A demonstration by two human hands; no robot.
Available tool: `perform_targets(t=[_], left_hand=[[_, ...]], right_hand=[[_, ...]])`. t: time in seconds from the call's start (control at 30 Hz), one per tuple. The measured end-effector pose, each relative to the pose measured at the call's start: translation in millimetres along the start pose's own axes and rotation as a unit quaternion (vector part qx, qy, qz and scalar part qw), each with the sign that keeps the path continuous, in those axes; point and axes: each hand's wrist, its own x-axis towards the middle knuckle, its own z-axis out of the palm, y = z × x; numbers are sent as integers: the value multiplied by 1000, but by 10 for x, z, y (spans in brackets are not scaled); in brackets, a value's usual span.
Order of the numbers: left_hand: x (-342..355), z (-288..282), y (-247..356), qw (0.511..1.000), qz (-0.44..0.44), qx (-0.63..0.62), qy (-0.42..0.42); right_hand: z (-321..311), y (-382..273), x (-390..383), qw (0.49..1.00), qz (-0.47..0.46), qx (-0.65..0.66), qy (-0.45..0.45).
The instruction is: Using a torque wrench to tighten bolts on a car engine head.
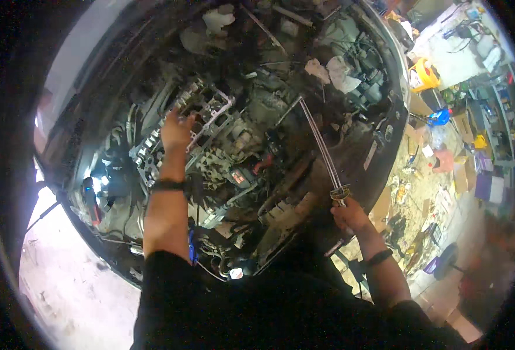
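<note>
Long wrench gripped at its near end, left hand over the engine

Head view: The right hand sits at the near right of the engine bay, fingers wrapped closely around the wrench's handle. From there the slim, bright shaft slants away to the far left, over the bay's dark right side; a small plate crosses it just beyond the fist. The left hand is farther in, on the left, above the pale metal casting of the engine. Its fingers are blurred, so I cannot tell whether they touch or hold anything.

The long wrench should feel fairly heavy for its thickness and quite stiff, its weight pulling toward the far end. Bare metal could turn slippery with oil. The handle, where the fist is, looks the best hold; the thin shaft and plate are probably the delicate parts, better left ungripped. A second hand would best support the far end.

A black-and-red tool lies on the engine, between the hands; pale rags lie at the far right.
</note>
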Motion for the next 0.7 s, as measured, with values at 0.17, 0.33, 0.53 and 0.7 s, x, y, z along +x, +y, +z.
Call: perform_targets(t=[0.17,0.33,0.53,0.7], left_hand=[[-1543,-1013,-176,991,-60,-9,-123],[-3674,-1952,-22,945,-217,-183,-162],[-5418,-2760,-135,941,-238,-241,-1],[-5805,-3406,469,932,-199,-289,91]], right_hand=[[143,-70,23,999,-9,31,-26],[32,-139,-136,994,-48,81,-47],[145,-21,-238,988,-71,61,-122],[284,-321,-943,976,-175,-26,-128]])
